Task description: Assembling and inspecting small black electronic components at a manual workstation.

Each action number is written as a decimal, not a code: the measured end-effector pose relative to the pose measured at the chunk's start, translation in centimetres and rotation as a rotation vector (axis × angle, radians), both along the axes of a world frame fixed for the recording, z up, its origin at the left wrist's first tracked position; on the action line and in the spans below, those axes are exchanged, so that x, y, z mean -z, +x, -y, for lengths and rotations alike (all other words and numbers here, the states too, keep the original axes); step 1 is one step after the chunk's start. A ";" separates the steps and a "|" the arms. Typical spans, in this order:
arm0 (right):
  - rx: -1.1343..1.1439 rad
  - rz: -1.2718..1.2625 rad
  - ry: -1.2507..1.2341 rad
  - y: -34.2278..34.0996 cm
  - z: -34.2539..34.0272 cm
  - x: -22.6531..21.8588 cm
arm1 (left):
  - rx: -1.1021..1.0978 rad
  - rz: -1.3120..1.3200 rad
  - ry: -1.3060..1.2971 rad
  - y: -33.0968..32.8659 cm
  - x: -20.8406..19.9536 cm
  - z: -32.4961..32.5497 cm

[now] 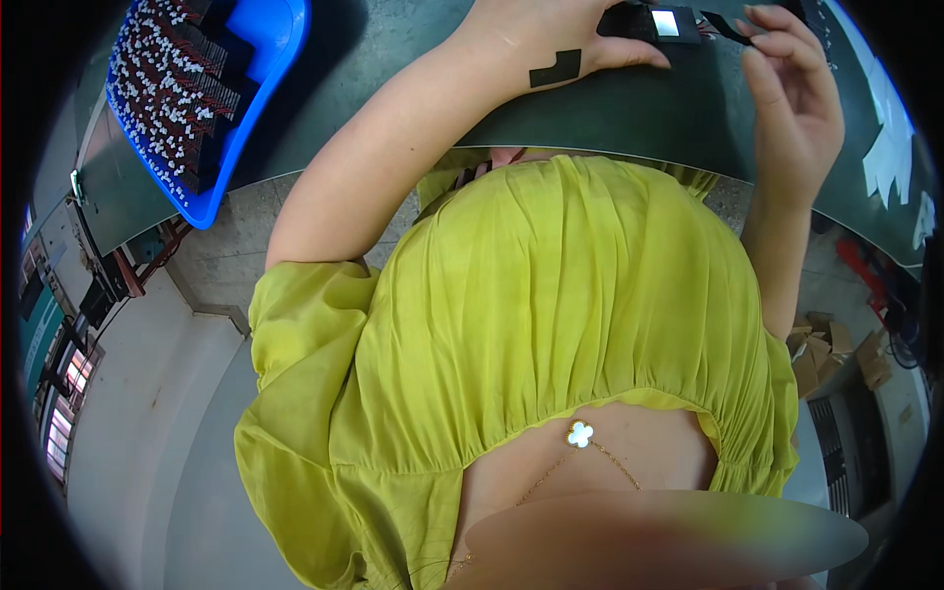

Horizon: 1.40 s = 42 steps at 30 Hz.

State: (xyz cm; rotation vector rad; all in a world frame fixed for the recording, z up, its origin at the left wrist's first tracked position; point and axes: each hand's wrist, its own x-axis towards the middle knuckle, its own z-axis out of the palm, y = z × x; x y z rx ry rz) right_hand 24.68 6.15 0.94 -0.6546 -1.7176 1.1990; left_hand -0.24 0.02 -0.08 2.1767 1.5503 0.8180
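Note:
At the top edge my left hand has its thumb stretched along a small flat black wired pack. Its other fingers run mostly out of the picture. A bright white square patch sits on the pack, and thin reddish wires come out of its right end. My right hand is raised just right of the pack, thumb and fingertips pinched on a short strip of black tape. Another piece of black tape is stuck on my left wrist.
A blue tray at the upper left holds many black packs with red wires and white connectors. White sheets lie at the right of the dark green table. Cardboard boxes stand on the floor, lower right.

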 end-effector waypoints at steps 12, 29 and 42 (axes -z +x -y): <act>-0.132 0.213 -0.669 -1.9 -1.9 -2.8 | 0.030 0.102 0.110 0.4 0.4 -0.3; -0.059 0.413 -0.664 -3.5 -0.9 -4.1 | -0.018 0.065 0.194 0.4 1.2 0.0; -0.078 0.451 -0.639 -3.8 -1.2 -4.2 | -0.005 0.059 0.167 0.2 1.0 0.0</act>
